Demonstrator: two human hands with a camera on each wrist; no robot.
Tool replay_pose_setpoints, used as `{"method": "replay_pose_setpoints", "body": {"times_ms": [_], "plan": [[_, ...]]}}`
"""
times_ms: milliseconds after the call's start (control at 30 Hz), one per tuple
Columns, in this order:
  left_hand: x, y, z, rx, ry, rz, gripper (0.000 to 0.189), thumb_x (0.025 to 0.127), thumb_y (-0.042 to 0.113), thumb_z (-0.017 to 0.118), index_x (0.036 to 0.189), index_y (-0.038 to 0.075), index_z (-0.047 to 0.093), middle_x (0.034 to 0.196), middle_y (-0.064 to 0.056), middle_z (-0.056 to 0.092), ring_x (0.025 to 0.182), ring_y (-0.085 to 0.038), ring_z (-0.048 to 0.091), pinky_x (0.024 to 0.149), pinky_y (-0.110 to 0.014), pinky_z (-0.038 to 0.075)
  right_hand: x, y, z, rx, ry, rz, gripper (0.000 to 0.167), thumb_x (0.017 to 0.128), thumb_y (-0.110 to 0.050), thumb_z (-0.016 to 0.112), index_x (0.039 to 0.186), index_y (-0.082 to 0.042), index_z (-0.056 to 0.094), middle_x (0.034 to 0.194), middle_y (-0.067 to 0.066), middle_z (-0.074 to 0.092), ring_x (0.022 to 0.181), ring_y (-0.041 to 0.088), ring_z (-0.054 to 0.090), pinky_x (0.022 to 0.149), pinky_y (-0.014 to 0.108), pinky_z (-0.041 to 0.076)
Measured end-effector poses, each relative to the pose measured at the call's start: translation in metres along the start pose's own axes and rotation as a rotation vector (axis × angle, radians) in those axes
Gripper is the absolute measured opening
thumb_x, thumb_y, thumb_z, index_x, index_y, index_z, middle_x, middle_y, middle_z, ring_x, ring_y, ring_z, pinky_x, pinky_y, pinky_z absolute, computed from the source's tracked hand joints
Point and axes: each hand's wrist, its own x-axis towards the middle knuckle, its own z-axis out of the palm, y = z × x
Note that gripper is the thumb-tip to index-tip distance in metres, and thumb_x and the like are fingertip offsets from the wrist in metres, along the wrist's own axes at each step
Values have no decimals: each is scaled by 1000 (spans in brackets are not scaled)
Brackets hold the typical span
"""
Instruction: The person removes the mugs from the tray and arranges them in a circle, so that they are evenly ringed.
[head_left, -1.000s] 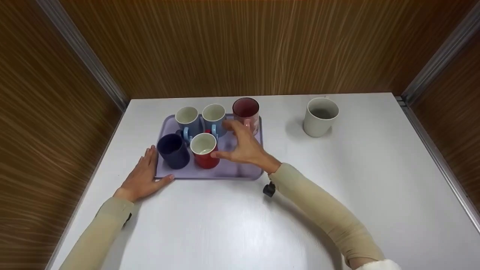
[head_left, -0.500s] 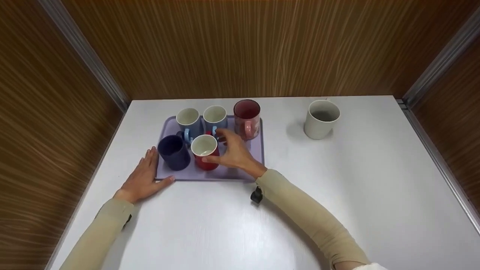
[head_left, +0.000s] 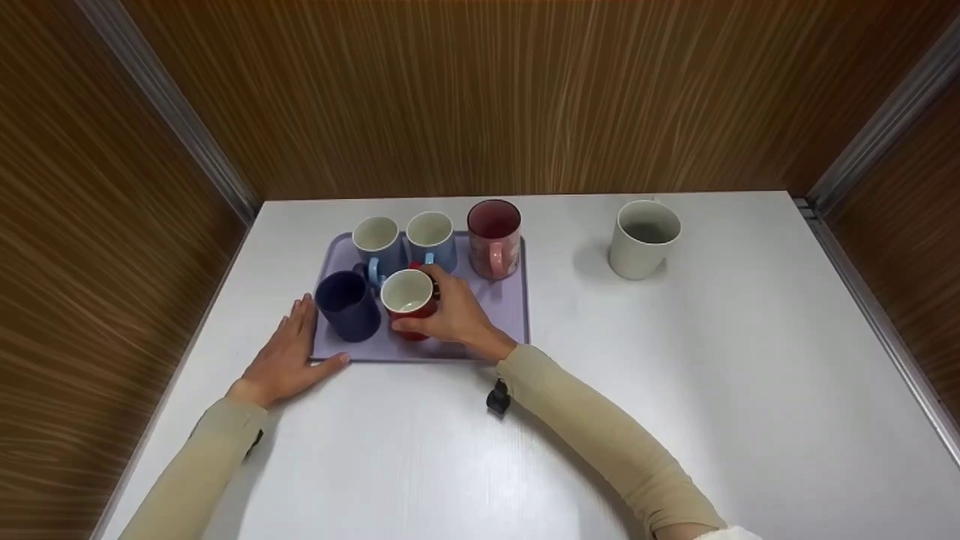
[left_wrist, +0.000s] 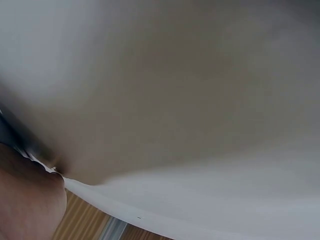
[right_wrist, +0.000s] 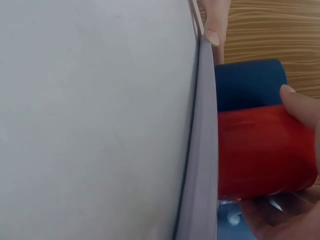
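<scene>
My right hand [head_left: 456, 313] grips a red mug [head_left: 406, 294] with a white inside, its thumb across the front and its fingers round the far side. The mug stands upright on a lilac tray [head_left: 495, 296]; the right wrist view shows the thumb lying on its red wall [right_wrist: 265, 150]. Just left of it is a dark blue mug [head_left: 349, 309]. My left hand [head_left: 281, 360] lies with straight fingers along the tray's front left corner, thumb at the front rim. Only a bit of skin and blurred white tabletop show in the left wrist view.
Two light blue mugs [head_left: 381, 251] stand along the tray's back, with a pink mug [head_left: 495, 244] at its back right. On the white table [head_left: 390, 450], right of the tray, stands a white mug [head_left: 637, 251]. Wood-grain panels [head_left: 510, 97] enclose the back and sides.
My right hand has come left and toward the front from beside the pink mug, and its fingers have closed round the red mug. The left hand stays at the tray corner.
</scene>
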Motion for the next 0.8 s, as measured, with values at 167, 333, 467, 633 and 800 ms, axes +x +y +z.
{"method": "replay_pose_setpoints", "body": {"times_ms": [167,333,467,633,800], "plan": [[0,1,0,9,0,4,117,99,64,64,168,-6,2,178,-27,2,166,-45,2,133,-61,12,1,1,2,9,7,17,85,72,-37,100,142,-11,60,126,5,75,113,18,70,104,35,57],[0,2,0,9,-2,1,117,99,65,64,168,-7,2,178,-27,2,166,-45,2,134,-61,11,3,0,2,10,28,29,85,70,-36,101,141,-10,62,125,6,76,113,19,71,103,36,58],[0,2,0,5,-7,1,118,99,65,63,168,-6,1,178,-27,2,166,-45,2,134,-61,11,4,-2,0,6,38,39,85,69,-36,102,140,-10,63,123,5,76,112,19,71,102,35,58],[1,2,-1,0,-2,-2,118,98,67,63,169,-4,1,178,-26,2,166,-45,2,134,-61,11,7,-12,-8,11,42,16,84,69,-36,101,139,-10,64,122,5,76,111,18,71,101,33,58],[-1,1,-1,0,-9,-6,119,98,68,62,169,-3,-1,178,-25,1,166,-45,2,134,-61,12,7,-26,-18,41,36,-26,84,69,-36,101,140,-9,64,122,7,76,112,20,72,101,32,57]]}}
